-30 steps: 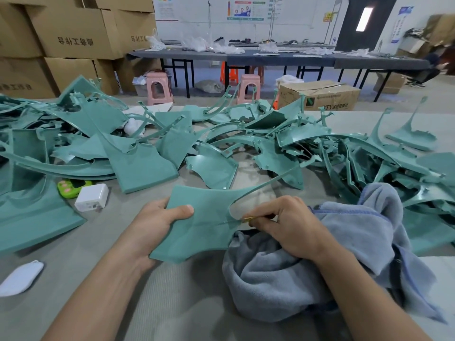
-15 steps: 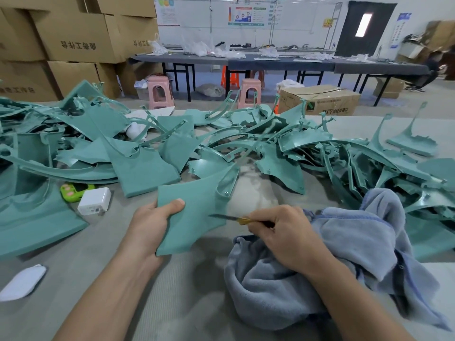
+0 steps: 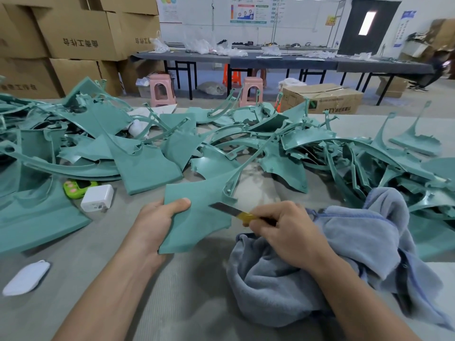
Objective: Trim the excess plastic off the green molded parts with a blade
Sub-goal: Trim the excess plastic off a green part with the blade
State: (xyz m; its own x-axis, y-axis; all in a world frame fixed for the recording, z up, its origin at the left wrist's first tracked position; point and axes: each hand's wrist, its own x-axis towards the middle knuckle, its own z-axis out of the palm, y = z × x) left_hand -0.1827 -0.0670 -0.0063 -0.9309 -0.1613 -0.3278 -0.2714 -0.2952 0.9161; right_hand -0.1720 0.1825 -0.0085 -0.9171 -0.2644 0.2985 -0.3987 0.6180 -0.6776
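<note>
A white pouch (image 3: 25, 278) is lying near the left edge of the table (image 3: 197, 303), and a white charger (image 3: 97, 198) is sitting at about one o'clock from it. The person's left hand (image 3: 157, 222) is gripping a green part (image 3: 197, 217) by its left edge, with the thumb pressing on top and the other fingers curling underneath, so the part is sitting centre-front over the table. The blade (image 3: 222, 208) is lying across the part's right side, its tip pointing to ten o'clock. The right hand (image 3: 288, 232) is pinching the blade's yellow handle with tightly curled fingers, its wrist over a grey towel (image 3: 357, 254). A pile of green parts (image 3: 320, 153) is sprawling behind it all, from nine o'clock round to three.
</note>
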